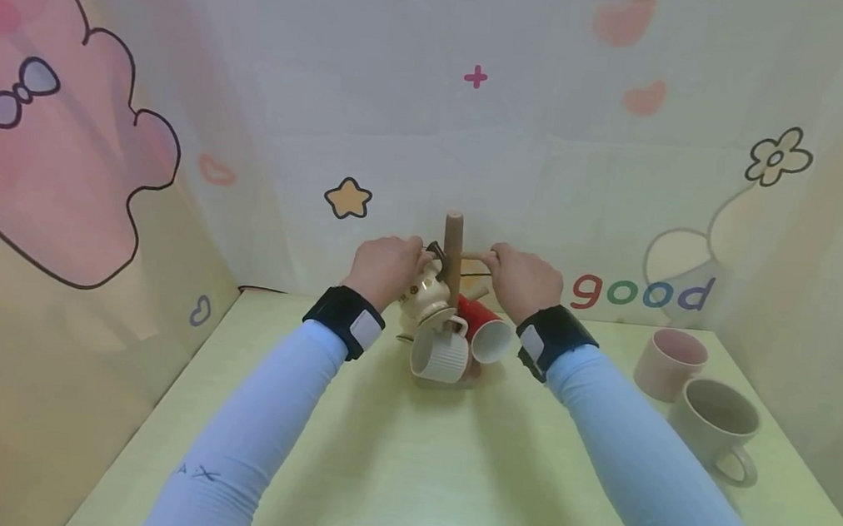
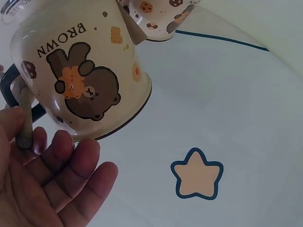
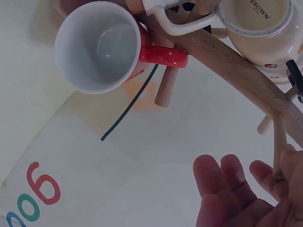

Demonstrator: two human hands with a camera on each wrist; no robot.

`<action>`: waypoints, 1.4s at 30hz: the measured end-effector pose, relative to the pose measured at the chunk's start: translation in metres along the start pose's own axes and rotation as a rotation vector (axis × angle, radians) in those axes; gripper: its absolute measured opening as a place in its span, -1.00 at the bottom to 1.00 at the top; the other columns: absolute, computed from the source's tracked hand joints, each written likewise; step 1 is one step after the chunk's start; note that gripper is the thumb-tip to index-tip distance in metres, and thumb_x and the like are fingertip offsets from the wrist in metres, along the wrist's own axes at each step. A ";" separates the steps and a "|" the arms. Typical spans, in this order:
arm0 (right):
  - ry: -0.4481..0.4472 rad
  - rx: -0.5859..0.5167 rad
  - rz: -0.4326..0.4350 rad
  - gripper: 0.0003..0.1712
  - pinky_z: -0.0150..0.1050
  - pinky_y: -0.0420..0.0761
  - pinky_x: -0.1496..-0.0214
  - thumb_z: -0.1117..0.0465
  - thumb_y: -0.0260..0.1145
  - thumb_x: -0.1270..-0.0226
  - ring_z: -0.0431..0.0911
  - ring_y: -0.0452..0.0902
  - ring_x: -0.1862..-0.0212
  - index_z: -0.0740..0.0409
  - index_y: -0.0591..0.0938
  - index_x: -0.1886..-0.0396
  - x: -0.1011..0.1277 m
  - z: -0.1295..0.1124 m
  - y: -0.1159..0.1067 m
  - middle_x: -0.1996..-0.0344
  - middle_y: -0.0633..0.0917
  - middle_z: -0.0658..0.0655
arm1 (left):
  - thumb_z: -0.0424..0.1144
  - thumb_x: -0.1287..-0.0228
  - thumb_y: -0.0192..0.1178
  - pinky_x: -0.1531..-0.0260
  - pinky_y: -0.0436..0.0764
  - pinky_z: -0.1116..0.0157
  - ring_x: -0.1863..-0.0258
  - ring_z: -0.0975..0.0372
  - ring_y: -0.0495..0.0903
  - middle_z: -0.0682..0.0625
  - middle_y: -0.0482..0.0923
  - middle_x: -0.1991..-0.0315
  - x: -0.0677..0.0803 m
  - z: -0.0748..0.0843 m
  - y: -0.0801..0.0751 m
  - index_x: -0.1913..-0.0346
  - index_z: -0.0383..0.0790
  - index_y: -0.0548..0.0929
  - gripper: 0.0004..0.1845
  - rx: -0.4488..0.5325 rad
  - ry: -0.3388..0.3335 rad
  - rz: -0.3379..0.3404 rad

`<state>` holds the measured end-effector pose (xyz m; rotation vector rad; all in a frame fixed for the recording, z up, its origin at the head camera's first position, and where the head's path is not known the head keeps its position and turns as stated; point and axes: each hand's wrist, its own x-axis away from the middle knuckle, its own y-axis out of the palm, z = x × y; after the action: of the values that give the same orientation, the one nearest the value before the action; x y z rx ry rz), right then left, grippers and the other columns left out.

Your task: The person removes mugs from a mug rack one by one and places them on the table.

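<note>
A wooden mug tree stands at the back of the table with several mugs hanging from it. My left hand pinches the tip of one of its upper pegs between thumb and index finger, the other fingers loosely bent. From that peg a cream mug with a bear print hangs by its black handle. On the opposite side my right hand pinches the end of a bare upper peg. Lower down hang a red mug with a white inside and a white ribbed mug.
At the table's right side stand a pink cup and a larger greyish mug, its handle toward the front. Behind the mug tree rises a printed cloth wall. The pale table extends toward me between my forearms.
</note>
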<state>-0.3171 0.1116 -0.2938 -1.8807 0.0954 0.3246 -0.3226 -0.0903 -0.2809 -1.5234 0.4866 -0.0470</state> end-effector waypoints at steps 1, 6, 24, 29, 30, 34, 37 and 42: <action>0.003 -0.011 -0.004 -0.56 -0.01 0.66 0.27 -0.06 0.00 -0.61 0.10 0.57 0.32 0.13 0.56 -0.17 0.000 0.000 0.000 0.31 0.70 0.17 | 0.00 -0.58 -0.08 0.52 0.52 0.28 0.50 0.17 0.51 -0.02 0.52 0.48 0.000 0.000 0.000 0.08 -0.22 0.57 -0.65 -0.001 -0.001 0.001; 0.012 -0.051 -0.021 -0.54 0.01 0.65 0.20 -0.07 -0.01 -0.61 0.12 0.58 0.27 0.13 0.54 -0.19 -0.001 0.002 0.001 0.29 0.69 0.18 | 0.00 -0.58 -0.08 0.56 0.47 0.32 0.52 0.18 0.51 -0.01 0.51 0.51 0.002 0.001 0.003 0.09 -0.21 0.56 -0.65 0.006 0.006 0.004; 0.022 -0.072 -0.012 -0.50 -0.07 0.63 0.28 -0.10 -0.01 -0.60 0.12 0.58 0.30 0.14 0.51 -0.25 0.000 0.003 0.002 0.34 0.68 0.18 | 0.01 -0.59 -0.09 0.60 0.40 0.34 0.54 0.17 0.50 -0.02 0.49 0.53 0.005 0.002 0.006 0.11 -0.20 0.54 -0.65 0.037 -0.011 -0.005; 0.021 -0.073 -0.008 -0.49 -0.07 0.65 0.26 -0.09 -0.01 -0.60 0.12 0.60 0.29 0.14 0.50 -0.26 0.001 0.002 0.002 0.29 0.70 0.19 | 0.01 -0.59 -0.10 0.62 0.36 0.35 0.56 0.17 0.49 -0.01 0.46 0.54 0.005 0.001 0.006 0.12 -0.20 0.53 -0.65 0.039 -0.011 -0.007; 0.021 -0.074 -0.009 -0.50 -0.07 0.66 0.25 -0.09 -0.01 -0.60 0.13 0.60 0.28 0.13 0.50 -0.26 0.001 0.002 0.002 0.28 0.70 0.19 | 0.02 -0.59 -0.10 0.63 0.34 0.35 0.56 0.18 0.48 -0.01 0.46 0.55 0.005 0.000 0.006 0.12 -0.19 0.52 -0.65 0.035 -0.011 -0.008; 0.013 -0.069 -0.005 -0.50 -0.07 0.66 0.27 -0.09 -0.01 -0.60 0.13 0.60 0.30 0.14 0.50 -0.25 0.001 0.002 -0.001 0.31 0.70 0.19 | 0.03 -0.59 -0.11 0.65 0.32 0.34 0.59 0.18 0.48 0.00 0.44 0.57 0.004 -0.002 0.005 0.14 -0.19 0.51 -0.65 0.009 -0.004 0.010; 0.011 -0.067 0.002 -0.50 -0.06 0.65 0.28 -0.09 -0.01 -0.60 0.12 0.59 0.33 0.14 0.50 -0.24 0.001 0.002 -0.001 0.36 0.68 0.18 | 0.03 -0.59 -0.12 0.66 0.32 0.34 0.61 0.18 0.46 0.01 0.41 0.60 0.005 -0.003 0.007 0.18 -0.19 0.48 -0.64 0.000 0.003 0.033; 0.008 -0.070 -0.001 -0.51 -0.05 0.64 0.27 -0.09 -0.01 -0.60 0.11 0.59 0.34 0.15 0.50 -0.23 0.002 0.003 0.002 0.41 0.67 0.17 | 0.02 -0.61 -0.17 0.69 0.32 0.34 0.65 0.19 0.45 0.02 0.39 0.62 0.009 -0.007 0.012 0.18 -0.18 0.46 -0.64 -0.001 0.011 0.036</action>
<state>-0.3164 0.1136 -0.2969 -1.9516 0.0888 0.3234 -0.3196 -0.0989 -0.2949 -1.5156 0.5226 -0.0266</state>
